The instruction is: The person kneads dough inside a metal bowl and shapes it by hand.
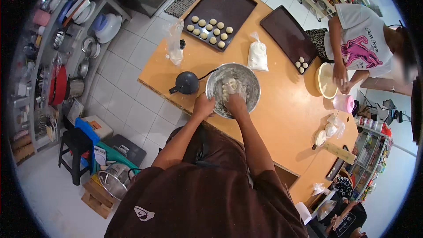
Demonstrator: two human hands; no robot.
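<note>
A metal mixing bowl [253,89] stands near the front edge of the wooden table, its inner wall smeared with pale residue. Pale dough [229,84] lies in it. My left hand [204,106] grips the bowl's near left rim. Reaching into the bowl, my right hand [236,102] has its coated fingers closed into the dough; the fingertips are partly hidden. Left of the bowl sits a dark rounded vessel with a handle [187,83], a thin black stick or cord running from it towards the bowl's rim.
Behind the bowl lie a bag of white powder [258,56] and a dark tray [238,4] with several dough balls. A crumpled plastic bag [175,44] is at the left. Across the table, a co-worker [352,48] works beside a yellow basin [322,82] and a second tray [287,31].
</note>
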